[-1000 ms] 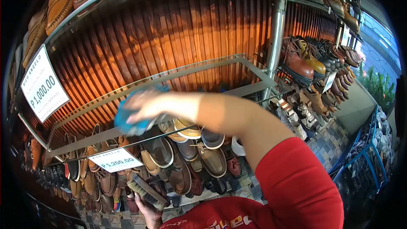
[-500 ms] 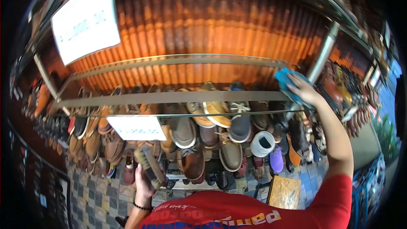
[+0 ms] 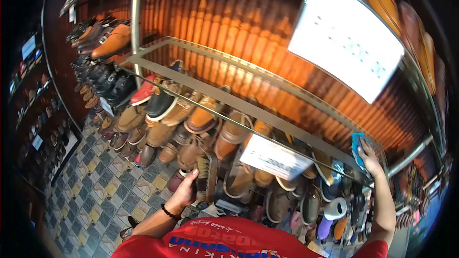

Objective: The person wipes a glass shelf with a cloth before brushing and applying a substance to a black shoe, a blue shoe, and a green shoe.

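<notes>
My right hand (image 3: 370, 159) presses a blue cloth (image 3: 356, 149) onto the right end of a glass shelf (image 3: 258, 111), fingers over the cloth. My left hand (image 3: 184, 193) is low in front of the shoe rack, wrapped around a brush (image 3: 205, 174) with a wooden back and bristles, held upright. A beaded bracelet circles that wrist. Just under the glass hangs a white price sign (image 3: 276, 161). Beneath it stand rows of shoes, among them a brown shoe (image 3: 191, 152) close to the brush and a black shoe (image 3: 161, 102) farther left.
A large white price sign (image 3: 346, 38) hangs from the upper shelf. Metal posts (image 3: 136, 24) hold the rack. Orange corrugated panelling (image 3: 215, 33) backs it. A white roll (image 3: 335, 207) and a purple shoe (image 3: 324, 227) sit low right. Tiled floor (image 3: 110, 181) stretches at left.
My view has swung left and tilted, showing more of the left-hand shoes and floor. The cloth stays under my right hand near the shelf's right end; my left hand still grips the brush.
</notes>
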Available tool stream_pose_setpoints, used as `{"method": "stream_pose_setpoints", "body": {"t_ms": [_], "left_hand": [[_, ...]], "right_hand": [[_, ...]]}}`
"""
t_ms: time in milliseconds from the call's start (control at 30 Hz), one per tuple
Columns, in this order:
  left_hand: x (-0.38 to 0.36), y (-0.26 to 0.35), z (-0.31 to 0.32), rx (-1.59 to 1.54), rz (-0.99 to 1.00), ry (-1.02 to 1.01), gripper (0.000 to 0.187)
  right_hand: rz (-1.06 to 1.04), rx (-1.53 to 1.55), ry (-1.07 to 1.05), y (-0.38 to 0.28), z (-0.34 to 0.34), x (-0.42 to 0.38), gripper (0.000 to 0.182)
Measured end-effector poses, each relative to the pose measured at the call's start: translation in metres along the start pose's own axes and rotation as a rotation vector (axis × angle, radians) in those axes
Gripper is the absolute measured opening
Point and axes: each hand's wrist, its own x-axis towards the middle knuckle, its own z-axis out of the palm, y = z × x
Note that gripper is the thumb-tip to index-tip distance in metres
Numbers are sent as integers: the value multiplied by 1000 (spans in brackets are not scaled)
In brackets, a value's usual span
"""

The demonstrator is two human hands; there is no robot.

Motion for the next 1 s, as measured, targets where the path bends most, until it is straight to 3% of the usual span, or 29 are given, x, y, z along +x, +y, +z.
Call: {"method": "stream_pose_setpoints", "body": {"t_ms": [100,300,400,500,567,633,800,1000], "left_hand": [[-20,34,-33,-41,63,-2,59],[-74,72,-116,1,148,351,68],[-107,87,-146,-31,235,404,71],[-134,104,-136,-49,354,531,70],[-144,108,-137,-47,415,555,71],[-151,108,-136,-62,444,563,72],[-135,102,-129,-59,415,575,74],[-92,108,-98,128,390,351,75]], "right_hand": [[-134,-12,-37,-108,25,69,66],[-601,-2,-49,-362,86,193,74],[-644,10,-107,-507,89,189,74],[-749,72,-113,-612,129,236,74],[-746,87,-121,-680,127,209,72],[-894,117,-148,-736,146,206,73],[-1289,109,-158,-787,144,112,80],[-1449,39,-128,-653,108,62,73]]}}
